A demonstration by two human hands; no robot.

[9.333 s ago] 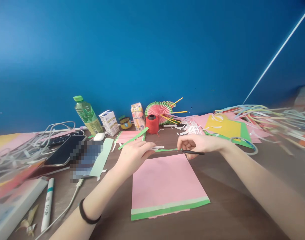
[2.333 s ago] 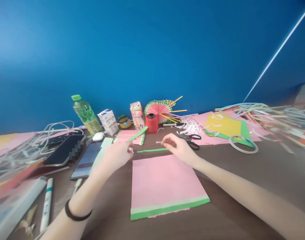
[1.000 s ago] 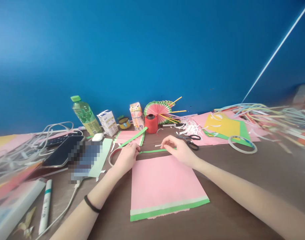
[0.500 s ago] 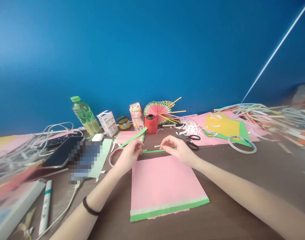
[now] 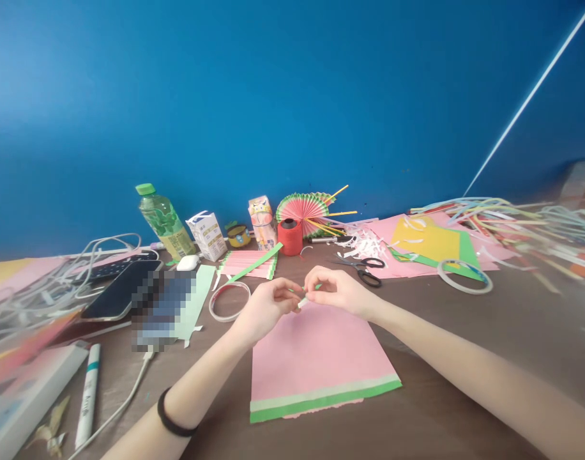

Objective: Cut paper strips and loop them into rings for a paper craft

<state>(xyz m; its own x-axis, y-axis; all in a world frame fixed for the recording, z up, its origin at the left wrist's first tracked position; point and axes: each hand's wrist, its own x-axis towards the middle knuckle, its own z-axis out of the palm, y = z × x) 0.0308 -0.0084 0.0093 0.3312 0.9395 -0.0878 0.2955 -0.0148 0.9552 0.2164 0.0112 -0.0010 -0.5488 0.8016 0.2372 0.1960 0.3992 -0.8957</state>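
While the two hands are meeting in the middle of the frame, a thin green paper strip [image 5: 303, 294] is being pinched between them, raised just above the far edge of the pink sheet [image 5: 316, 358]. The left hand [image 5: 266, 310] is pressing thumb and forefinger together on one end, and the right hand [image 5: 338, 291] is pinching the other end, with a small white sliver, perhaps tape backing, showing between the fingertips. I judge the strip to be nearly weightless, limp and easy to crease or tear, so it is best taken at its ends with light fingertip pressure, much as it is being held.

Left of the hands, a tape ring [image 5: 229, 300] is lying flat on the table [image 5: 465, 345]. Right of centre, black-handled scissors [image 5: 364, 268] are lying near the right hand, and a second tape ring [image 5: 463, 276] is resting further right. Toward the upper middle, a red thread spool [image 5: 290, 237], a pleated pink fan [image 5: 304, 214], a small carton [image 5: 208, 235] and a green-capped bottle [image 5: 164, 220] are standing along the blue wall. At lower left, a white marker [image 5: 88, 396] is carrying lettering too blurred to read; the labels on the carton and the bottle are also illegible.
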